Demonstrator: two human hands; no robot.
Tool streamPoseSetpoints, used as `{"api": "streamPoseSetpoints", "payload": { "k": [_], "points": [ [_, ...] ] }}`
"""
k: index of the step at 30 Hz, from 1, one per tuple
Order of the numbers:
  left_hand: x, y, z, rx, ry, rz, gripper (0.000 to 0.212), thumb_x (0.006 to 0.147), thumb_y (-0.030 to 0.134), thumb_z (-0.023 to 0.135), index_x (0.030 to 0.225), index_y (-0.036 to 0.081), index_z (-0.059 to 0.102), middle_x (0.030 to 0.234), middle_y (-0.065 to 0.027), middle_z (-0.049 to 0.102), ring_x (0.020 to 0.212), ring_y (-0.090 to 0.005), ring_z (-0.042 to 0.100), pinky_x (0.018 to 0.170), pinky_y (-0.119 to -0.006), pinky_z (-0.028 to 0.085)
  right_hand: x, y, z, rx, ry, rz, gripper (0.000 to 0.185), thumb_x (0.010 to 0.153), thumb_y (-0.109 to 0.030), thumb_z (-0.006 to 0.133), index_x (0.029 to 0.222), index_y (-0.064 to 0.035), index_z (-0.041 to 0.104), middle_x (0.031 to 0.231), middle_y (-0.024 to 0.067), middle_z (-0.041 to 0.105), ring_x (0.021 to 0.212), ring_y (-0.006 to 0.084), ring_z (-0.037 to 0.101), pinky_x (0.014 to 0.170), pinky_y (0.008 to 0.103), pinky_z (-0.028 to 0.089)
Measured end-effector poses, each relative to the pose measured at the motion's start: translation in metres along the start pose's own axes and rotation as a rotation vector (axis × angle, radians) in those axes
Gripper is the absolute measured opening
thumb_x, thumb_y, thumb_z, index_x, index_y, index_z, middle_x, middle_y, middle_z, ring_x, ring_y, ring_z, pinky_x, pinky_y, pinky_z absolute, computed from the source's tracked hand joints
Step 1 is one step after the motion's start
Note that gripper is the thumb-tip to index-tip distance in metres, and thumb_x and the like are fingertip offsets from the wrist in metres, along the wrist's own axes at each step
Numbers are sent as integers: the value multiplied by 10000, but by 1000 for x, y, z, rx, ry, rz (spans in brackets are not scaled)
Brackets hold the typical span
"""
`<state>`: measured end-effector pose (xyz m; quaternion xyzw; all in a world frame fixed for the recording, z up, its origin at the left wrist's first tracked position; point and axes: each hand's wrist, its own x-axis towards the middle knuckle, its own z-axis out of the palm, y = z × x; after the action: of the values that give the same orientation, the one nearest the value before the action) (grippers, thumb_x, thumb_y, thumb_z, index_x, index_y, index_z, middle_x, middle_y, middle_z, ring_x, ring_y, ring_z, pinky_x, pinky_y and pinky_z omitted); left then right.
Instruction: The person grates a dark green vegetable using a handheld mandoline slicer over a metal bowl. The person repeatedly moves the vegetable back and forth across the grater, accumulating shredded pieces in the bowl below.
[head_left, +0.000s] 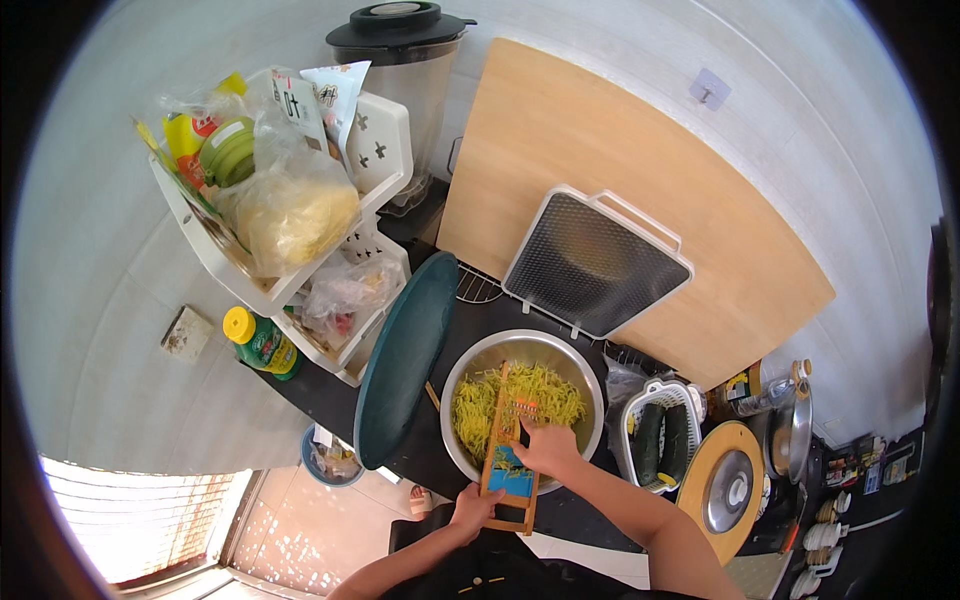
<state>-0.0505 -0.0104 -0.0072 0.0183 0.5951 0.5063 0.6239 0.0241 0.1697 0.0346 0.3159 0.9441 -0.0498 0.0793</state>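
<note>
My left hand (474, 511) grips the lower side of a wooden-framed hand grater (529, 519) with a blue panel. The grater slants across the rim of a stainless steel bowl (461, 367), its far end over the contents. Pale green-yellow vegetable shreds (551, 394) heap inside the bowl, and some cling to the blue panel. My right hand (553, 450) rests on the grater with its fingers at the metal blade (523, 409). Whether a piece of vegetable lies under those fingers is hidden.
Right of the bowl stands a white plastic basket (630, 439) holding dark green zucchini (651, 442). A green oval basin (405, 360) leans at the left. Behind are a black-and-white board (596, 262) and a large wooden board (637, 165). A round lid (729, 491) sits at right.
</note>
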Motion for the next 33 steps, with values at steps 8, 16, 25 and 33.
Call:
{"api": "streamPoseSetpoints", "payload": {
  "k": [8,16,25,33],
  "points": [
    [-1,-3,-6,57,29,-10,291,797,212,692,885,-13,530,673,-34,526,548,-106,487,506,-263,421,39,-1,-17,106,-164,175,535,826,-473,498,1186,-84,572,642,152,631,630,334,633,570,441,497],
    [1,-4,-3,96,30,22,293,795,219,692,884,-14,537,674,-32,527,546,-108,487,507,-264,426,55,8,-11,72,-161,235,554,835,-488,487,1196,-77,574,686,167,644,625,318,644,577,431,520],
    [0,-7,-4,76,31,4,279,798,214,687,881,-2,531,678,-33,528,549,-104,481,507,-258,421,36,-5,-7,128,-7,204,414,881,-411,447,1032,-73,634,624,164,624,594,322,633,516,465,492],
    [-5,-6,-6,42,0,-10,281,800,216,690,870,4,519,656,-20,508,536,-97,470,487,-261,406,1,-20,-15,106,-65,142,419,874,-409,442,1023,-64,627,604,160,614,548,323,617,499,457,487]
  ]
}}
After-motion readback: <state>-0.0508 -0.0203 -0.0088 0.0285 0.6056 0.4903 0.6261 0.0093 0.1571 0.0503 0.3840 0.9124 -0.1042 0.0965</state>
